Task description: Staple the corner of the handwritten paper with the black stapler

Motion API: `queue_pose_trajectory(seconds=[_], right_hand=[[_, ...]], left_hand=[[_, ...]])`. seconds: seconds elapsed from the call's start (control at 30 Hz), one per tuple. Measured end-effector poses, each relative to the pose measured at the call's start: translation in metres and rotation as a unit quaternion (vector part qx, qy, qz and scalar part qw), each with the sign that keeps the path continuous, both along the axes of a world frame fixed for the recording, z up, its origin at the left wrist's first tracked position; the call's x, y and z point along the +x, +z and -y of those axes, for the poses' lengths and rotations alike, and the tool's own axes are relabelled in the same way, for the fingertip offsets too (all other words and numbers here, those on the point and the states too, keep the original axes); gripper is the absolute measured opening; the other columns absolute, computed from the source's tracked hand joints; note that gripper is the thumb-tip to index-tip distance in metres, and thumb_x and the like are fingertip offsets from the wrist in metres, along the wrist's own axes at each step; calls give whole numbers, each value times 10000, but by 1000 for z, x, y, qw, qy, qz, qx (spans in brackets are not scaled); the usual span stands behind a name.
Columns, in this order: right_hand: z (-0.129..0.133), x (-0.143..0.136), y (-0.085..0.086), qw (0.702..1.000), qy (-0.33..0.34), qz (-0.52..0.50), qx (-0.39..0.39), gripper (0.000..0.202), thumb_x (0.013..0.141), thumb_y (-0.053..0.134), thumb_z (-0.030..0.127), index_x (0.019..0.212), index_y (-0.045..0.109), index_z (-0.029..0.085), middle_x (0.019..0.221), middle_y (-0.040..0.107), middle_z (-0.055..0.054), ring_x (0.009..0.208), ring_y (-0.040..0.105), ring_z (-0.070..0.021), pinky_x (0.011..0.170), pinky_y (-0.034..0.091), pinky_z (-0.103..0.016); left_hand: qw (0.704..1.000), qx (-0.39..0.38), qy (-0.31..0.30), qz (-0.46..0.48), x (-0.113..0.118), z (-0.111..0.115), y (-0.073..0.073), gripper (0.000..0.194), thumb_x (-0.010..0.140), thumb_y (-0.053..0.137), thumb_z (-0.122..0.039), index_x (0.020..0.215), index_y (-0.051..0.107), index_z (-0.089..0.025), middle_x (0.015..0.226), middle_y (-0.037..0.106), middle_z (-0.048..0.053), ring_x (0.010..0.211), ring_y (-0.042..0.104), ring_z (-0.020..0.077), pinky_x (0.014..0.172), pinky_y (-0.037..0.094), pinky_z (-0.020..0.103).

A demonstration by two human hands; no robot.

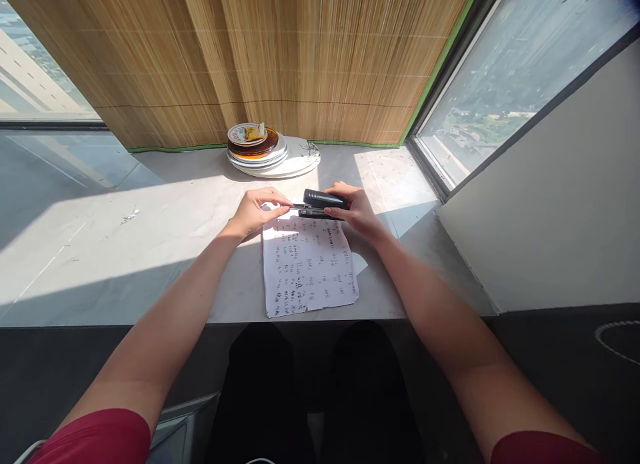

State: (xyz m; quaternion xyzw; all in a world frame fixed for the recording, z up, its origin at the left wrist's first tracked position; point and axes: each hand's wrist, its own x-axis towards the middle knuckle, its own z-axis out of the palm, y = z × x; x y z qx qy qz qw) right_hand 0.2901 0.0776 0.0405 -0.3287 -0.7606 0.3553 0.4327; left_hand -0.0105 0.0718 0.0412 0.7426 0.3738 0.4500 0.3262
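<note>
A black stapler [327,199] is in my right hand [357,209], its upper and lower arms spread apart so that metal shows between them. My right thumb lies along the lower arm and the fingers go round the back end. With thumb and fingertips, my left hand [257,211] pinches a thin metal piece [299,206] at the stapler's front end; whether it is a staple strip or a stapler part I cannot tell. Below both hands, sheets of handwritten paper [310,271] lie on the ledge, their lower edge ragged.
Stacked plates [257,151] with a small yellow packet [255,132] on top stand at the back. White scraps [130,216] lie at left. A bamboo blind [280,64] hangs behind, and a white wall [560,204] borders the right. The ledge [125,277] ends just before my knees.
</note>
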Motion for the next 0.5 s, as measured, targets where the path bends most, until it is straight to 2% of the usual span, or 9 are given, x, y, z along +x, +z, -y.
queue_pose_trajectory(seconds=[0.13,0.37,0.5], right_hand=[[-1,0,-1,1000,-6,7,-5,249,887,827,424,1089,832,279,917,634,-42,932,576,-260,848,475,-479],[0,-1,-2,1000,1,15,-5,233,898,823,399,1097,811,280,938,622,-39,933,574,-256,846,467,-469],[0,-1,-1,1000,8,10,3,235,898,821,386,1104,810,273,940,637,-41,933,576,-254,854,463,-472]], left_hand=[[999,24,19,-13,2,3,2,156,813,898,-358,922,905,-247,1001,845,102,993,771,285,954,626,485],[998,55,17,8,5,5,2,113,820,900,-317,914,894,-256,959,837,84,942,764,254,933,615,455],[999,28,15,2,3,2,0,160,816,896,-339,946,893,-246,989,832,92,967,762,250,917,608,440]])
